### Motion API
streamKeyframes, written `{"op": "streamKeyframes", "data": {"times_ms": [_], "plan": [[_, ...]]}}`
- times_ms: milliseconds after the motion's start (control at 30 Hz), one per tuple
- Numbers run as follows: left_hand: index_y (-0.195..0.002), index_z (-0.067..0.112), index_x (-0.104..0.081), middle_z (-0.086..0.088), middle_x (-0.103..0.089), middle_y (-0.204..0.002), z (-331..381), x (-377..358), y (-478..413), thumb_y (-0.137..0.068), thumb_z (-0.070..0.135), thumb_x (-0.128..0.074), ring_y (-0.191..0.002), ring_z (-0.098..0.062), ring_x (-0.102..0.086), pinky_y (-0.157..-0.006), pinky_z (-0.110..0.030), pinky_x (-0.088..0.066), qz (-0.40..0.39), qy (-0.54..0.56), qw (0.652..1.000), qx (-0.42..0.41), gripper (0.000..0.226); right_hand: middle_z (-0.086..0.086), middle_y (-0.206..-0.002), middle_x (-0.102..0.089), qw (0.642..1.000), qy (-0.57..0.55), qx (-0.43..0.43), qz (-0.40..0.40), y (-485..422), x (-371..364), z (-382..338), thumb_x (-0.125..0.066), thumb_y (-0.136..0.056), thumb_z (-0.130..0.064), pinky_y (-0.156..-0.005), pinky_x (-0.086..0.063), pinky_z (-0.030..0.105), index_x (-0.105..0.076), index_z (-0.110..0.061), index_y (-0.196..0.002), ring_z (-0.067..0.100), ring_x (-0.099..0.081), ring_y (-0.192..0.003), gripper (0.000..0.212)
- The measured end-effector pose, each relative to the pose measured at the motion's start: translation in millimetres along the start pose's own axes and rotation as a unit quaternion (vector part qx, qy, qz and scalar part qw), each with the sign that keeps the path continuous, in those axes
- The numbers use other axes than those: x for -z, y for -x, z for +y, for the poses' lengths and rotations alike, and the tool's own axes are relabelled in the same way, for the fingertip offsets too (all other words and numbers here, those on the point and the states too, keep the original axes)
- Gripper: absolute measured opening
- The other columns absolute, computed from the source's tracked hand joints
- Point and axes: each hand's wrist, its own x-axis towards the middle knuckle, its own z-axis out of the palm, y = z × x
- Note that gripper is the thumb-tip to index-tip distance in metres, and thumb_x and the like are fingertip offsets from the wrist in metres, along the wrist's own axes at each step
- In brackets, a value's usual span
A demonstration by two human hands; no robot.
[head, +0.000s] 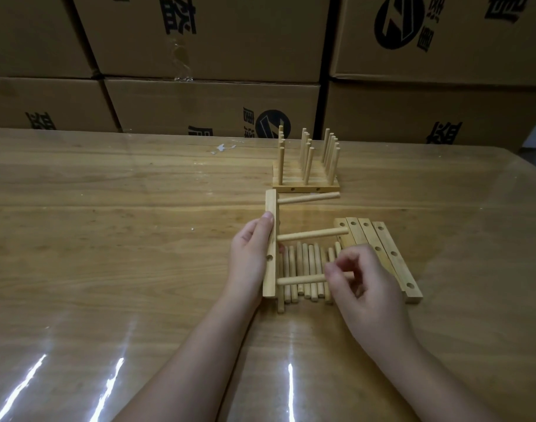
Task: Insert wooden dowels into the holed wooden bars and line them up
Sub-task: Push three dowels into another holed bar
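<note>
Our left hand (250,254) grips the bar (270,236) steady; our right hand (367,287) pinches the nearest dowel (300,280) between its fingers (331,270). We push it straight in, square to the bar.

Third dowel at the bar

My left hand (250,254) grips the holed wooden bar (269,275) on edge, two dowels (312,234) sticking out sideways. My right hand (367,287) pinches a third dowel (300,280) at the bar's near hole, above the loose dowels (306,263) beside the spare bars (391,257).
</note>
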Motion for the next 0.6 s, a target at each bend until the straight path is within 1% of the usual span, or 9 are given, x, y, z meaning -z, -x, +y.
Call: {"op": "streamKeyframes", "data": {"times_ms": [33,67,100,167,233,367,500,600], "plan": [[-0.073,0.022,-0.072,0.001,-0.067,-0.062,-0.1,0.0,0.3,-0.095,0.032,-0.055,-0.055,-0.01,-0.063,-0.05,-0.022,-0.05,-0.007,-0.003,1.0,-0.004,0.03,-0.015,-0.073,-0.055,0.999,0.019,0.025,-0.013,-1.8,0.4,-0.6,-0.047,-0.087,-0.043,-0.054,-0.046,0.012,-0.052,-0.027,-0.087,0.002,-0.057,-0.071,0.018],[-0.07,0.024,-0.072,0.001,-0.067,-0.063,-0.1,0.1,0.6,-0.095,0.032,-0.055,-0.056,-0.01,-0.064,-0.05,-0.021,-0.05,-0.013,-0.006,1.0,-0.007,0.031,-0.017,-0.08,-0.055,0.998,0.035,0.051,-0.032,-2.7,0.1,-1.6,-0.049,-0.087,-0.038,-0.059,-0.047,0.011,-0.056,-0.023,-0.092,0.0,-0.057,-0.076,0.017],[-0.068,0.025,-0.071,0.002,-0.067,-0.062,-0.1,0.3,0.9,-0.095,0.031,-0.055,-0.056,-0.009,-0.063,-0.049,-0.02,-0.049,-0.017,-0.008,1.0,-0.011,0.032,-0.015,-0.083,-0.056,0.994,0.052,0.077,-0.05,-3.2,-0.4,-2.0,-0.051,-0.087,-0.034,-0.062,-0.047,0.011,-0.061,-0.019,-0.094,0.0,-0.056,-0.077,0.019],[-0.064,0.027,-0.07,0.003,-0.065,-0.059,0.2,0.5,1.3,-0.095,0.031,-0.055,-0.053,-0.006,-0.061,-0.048,-0.018,-0.047,-0.018,-0.007,1.0,-0.013,0.035,-0.011,-0.083,-0.058,0.986,0.091,0.122,-0.071,-3.6,-1.1,-2.8,-0.053,-0.088,-0.031,-0.064,-0.045,0.013,-0.067,-0.015,-0.093,-0.001,-0.053,-0.075,0.022],[-0.063,0.027,-0.07,0.003,-0.065,-0.058,0.2,0.9,1.1,-0.095,0.031,-0.055,-0.053,-0.006,-0.061,-0.048,-0.017,-0.047,-0.018,-0.004,1.0,-0.013,0.035,-0.009,-0.08,-0.059,0.979,0.121,0.142,-0.076,-4.0,-0.5,-2.4,-0.053,-0.088,-0.033,-0.064,-0.044,0.016,-0.071,-0.014,-0.093,0.002,-0.052,-0.074,0.026],[-0.064,0.023,-0.068,0.003,-0.062,-0.058,-0.7,-0.1,-0.3,-0.094,0.03,-0.057,-0.052,-0.007,-0.058,-0.049,-0.019,-0.046,-0.008,-0.005,1.0,-0.014,0.032,-0.009,-0.078,-0.058,0.978,0.128,0.135,-0.091,-4.8,-0.1,-2.8,-0.051,-0.089,-0.036,-0.065,-0.039,0.012,-0.071,-0.016,-0.093,0.0,-0.049,-0.073,0.03],[-0.065,0.021,-0.064,0.002,-0.06,-0.055,-2.4,-0.4,-1.8,-0.094,0.029,-0.057,-0.05,-0.008,-0.055,-0.048,-0.019,-0.045,-0.003,-0.011,1.0,-0.015,0.031,-0.018,-0.075,-0.051,0.982,0.116,0.104,-0.104,-4.0,-1.0,-6.7,-0.048,-0.088,-0.038,-0.065,-0.036,0.009,-0.072,-0.019,-0.088,-0.005,-0.046,-0.072,0.031],[-0.068,0.018,-0.063,0.001,-0.059,-0.057,-3.4,-0.4,-2.1,-0.094,0.029,-0.055,-0.052,-0.01,-0.055,-0.052,-0.023,-0.046,-0.004,-0.024,1.0,-0.017,0.03,-0.022,-0.074,-0.049,0.988,0.087,0.07,-0.103,-3.6,-2.5,-7.7,-0.056,-0.087,-0.034,-0.065,-0.035,0.008,-0.072,-0.019,-0.088,-0.006,-0.045,-0.07,0.023]]}}
